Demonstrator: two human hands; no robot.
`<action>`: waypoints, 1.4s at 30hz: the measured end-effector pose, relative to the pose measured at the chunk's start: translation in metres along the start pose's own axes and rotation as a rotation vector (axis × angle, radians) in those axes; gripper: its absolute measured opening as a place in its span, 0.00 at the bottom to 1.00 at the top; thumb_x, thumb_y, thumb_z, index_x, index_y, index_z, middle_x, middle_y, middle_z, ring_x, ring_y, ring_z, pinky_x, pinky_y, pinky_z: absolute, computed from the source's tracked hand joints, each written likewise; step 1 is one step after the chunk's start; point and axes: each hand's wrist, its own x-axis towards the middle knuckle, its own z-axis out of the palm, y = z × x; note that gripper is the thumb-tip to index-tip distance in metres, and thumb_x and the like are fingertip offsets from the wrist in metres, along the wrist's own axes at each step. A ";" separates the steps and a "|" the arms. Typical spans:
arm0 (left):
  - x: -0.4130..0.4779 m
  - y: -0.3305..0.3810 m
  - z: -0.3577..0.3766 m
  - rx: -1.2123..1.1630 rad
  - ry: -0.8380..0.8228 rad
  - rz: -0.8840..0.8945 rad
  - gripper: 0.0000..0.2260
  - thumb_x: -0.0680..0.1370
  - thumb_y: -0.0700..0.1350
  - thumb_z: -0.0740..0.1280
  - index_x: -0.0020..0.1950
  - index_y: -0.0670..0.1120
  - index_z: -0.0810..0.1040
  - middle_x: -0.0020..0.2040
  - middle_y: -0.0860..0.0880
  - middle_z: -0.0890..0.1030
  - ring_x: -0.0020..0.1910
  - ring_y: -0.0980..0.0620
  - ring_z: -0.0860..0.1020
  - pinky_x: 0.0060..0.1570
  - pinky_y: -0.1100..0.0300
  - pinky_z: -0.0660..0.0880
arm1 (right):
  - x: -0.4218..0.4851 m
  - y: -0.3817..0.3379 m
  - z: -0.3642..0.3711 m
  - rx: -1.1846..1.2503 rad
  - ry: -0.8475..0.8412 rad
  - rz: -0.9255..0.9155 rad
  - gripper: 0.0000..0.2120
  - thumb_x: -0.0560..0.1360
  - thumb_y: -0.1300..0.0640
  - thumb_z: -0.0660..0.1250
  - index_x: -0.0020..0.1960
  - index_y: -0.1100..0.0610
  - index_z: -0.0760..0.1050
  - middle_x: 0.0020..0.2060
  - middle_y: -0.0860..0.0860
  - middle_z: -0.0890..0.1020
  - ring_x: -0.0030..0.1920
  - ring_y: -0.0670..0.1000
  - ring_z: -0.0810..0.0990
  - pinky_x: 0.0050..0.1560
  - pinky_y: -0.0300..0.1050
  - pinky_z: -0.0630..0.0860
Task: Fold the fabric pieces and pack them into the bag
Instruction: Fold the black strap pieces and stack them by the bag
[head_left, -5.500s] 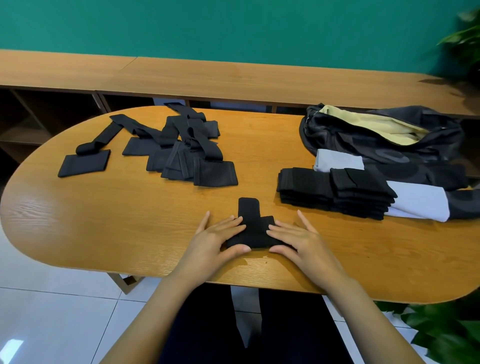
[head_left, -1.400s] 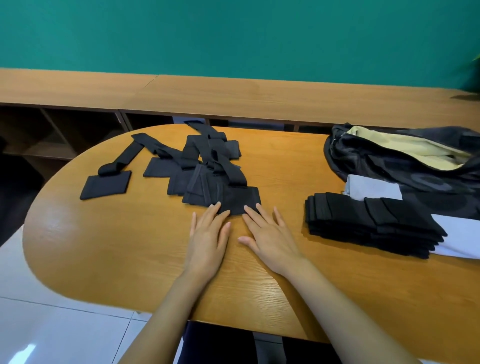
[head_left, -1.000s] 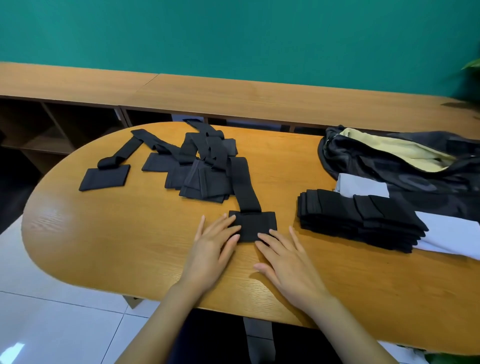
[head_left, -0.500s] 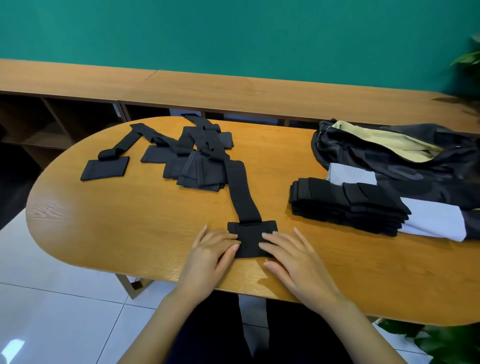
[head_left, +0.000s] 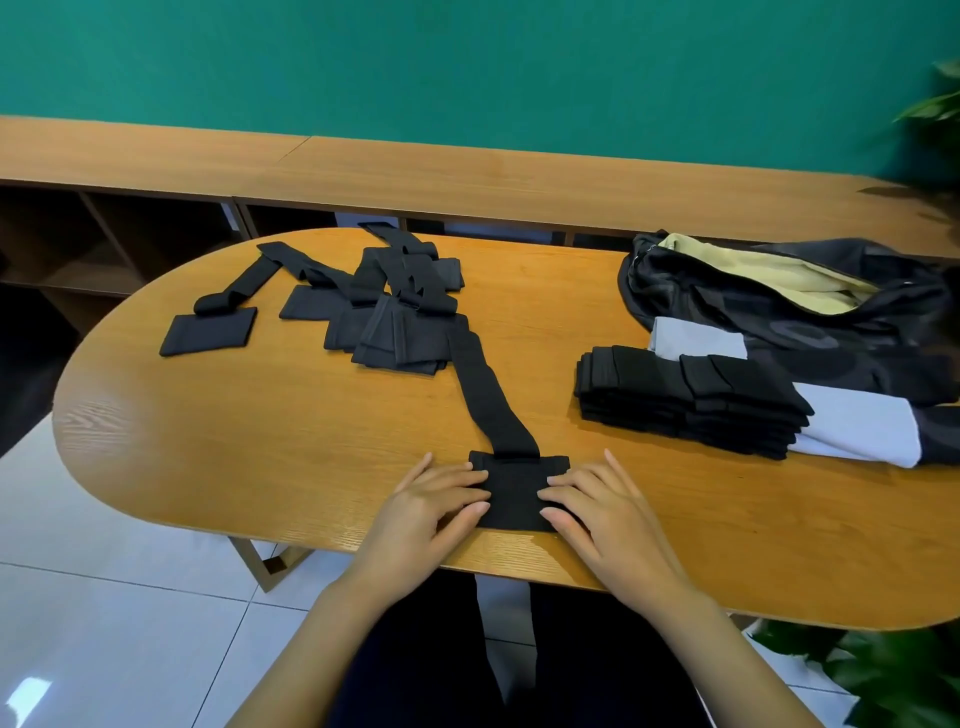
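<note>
A black fabric piece lies in front of me: its square pad (head_left: 517, 499) sits near the table's front edge and its long strap (head_left: 483, 395) runs back toward a heap of unfolded black pieces (head_left: 400, 322). My left hand (head_left: 431, 504) rests with its fingers on the pad's left edge. My right hand (head_left: 602, 509) rests on the pad's right edge. Both hands lie fairly flat. A stack of folded black pieces (head_left: 685, 400) stands at the right, in front of the dark open bag (head_left: 779, 312) with a yellow lining.
The oval wooden table (head_left: 260, 431) carries one more loose piece (head_left: 210, 332) at the far left. A long wooden shelf unit (head_left: 467, 176) runs behind the table against a green wall. Plant leaves (head_left: 883, 670) show at the lower right, white floor tiles below.
Both hands drew one piece out of the heap toward the front edge, stretching its strap out. They now sit on the two sides of its pad.
</note>
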 end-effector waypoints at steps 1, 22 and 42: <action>0.000 0.000 0.000 -0.002 0.003 0.003 0.26 0.80 0.65 0.53 0.59 0.52 0.83 0.63 0.60 0.78 0.68 0.67 0.68 0.74 0.66 0.49 | -0.001 0.001 -0.001 0.009 -0.004 0.001 0.28 0.82 0.36 0.43 0.60 0.45 0.79 0.56 0.39 0.78 0.62 0.38 0.70 0.76 0.39 0.44; 0.000 -0.005 -0.003 -0.039 -0.058 0.018 0.27 0.75 0.68 0.59 0.61 0.51 0.82 0.65 0.59 0.76 0.70 0.68 0.65 0.75 0.65 0.49 | 0.002 0.018 -0.005 0.089 -0.158 -0.041 0.33 0.74 0.30 0.49 0.70 0.45 0.71 0.71 0.38 0.67 0.72 0.35 0.56 0.76 0.43 0.46; -0.005 -0.003 -0.003 -0.059 -0.047 0.052 0.21 0.76 0.63 0.63 0.60 0.51 0.82 0.65 0.56 0.78 0.70 0.64 0.67 0.75 0.64 0.53 | -0.004 0.023 0.004 0.065 0.079 -0.087 0.27 0.80 0.35 0.48 0.60 0.47 0.80 0.61 0.41 0.80 0.65 0.38 0.71 0.74 0.39 0.51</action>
